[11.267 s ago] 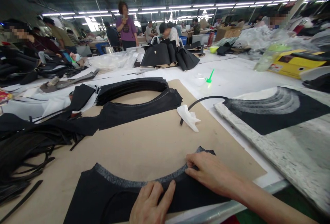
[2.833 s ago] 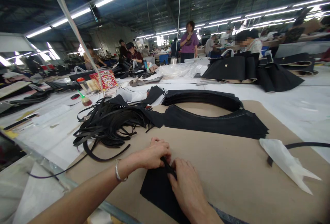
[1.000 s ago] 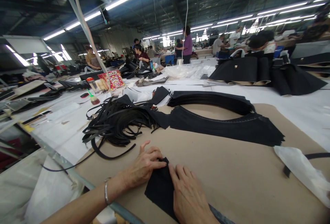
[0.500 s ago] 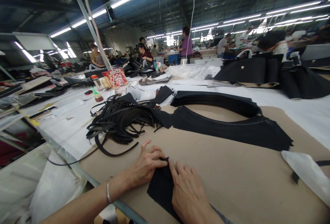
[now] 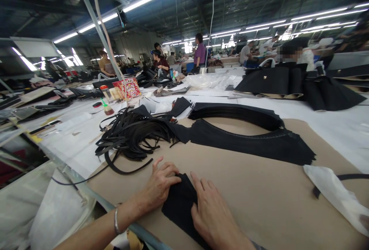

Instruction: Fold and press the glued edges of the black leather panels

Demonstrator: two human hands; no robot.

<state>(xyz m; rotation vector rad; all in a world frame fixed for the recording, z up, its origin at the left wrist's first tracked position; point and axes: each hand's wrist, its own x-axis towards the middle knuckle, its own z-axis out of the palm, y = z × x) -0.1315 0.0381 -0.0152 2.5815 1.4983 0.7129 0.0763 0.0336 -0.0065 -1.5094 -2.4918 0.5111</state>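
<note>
A flat black fabric-like piece (image 5: pixel 180 200) lies on the tan board (image 5: pixel 248 192) in front of me. My left hand (image 5: pixel 161 181) is at its upper left corner, thumb and fingertips closed on the edge, one finger raised. Along the right side of the piece, my right hand (image 5: pixel 213 211) lies with fingers stretched out, its thumb against the black material. The far part of the piece runs under my right hand, out of sight. Beyond my hands, a stack of curved black panels (image 5: pixel 248 144) rests on the board.
A heap of black strips (image 5: pixel 132 134) lies to the left of the panels. White cloth-like material (image 5: pixel 336 188) is at right. A small green-tipped bottle (image 5: pixel 108 108) and a red patterned pack (image 5: pixel 128 88) stand farther back. Black bag parts (image 5: pixel 268 81) lie behind; several people work beyond.
My right fingers have shifted right, off the top corner, so more of the black piece shows between the hands. My left hand has moved slightly left. The view has turned a little.
</note>
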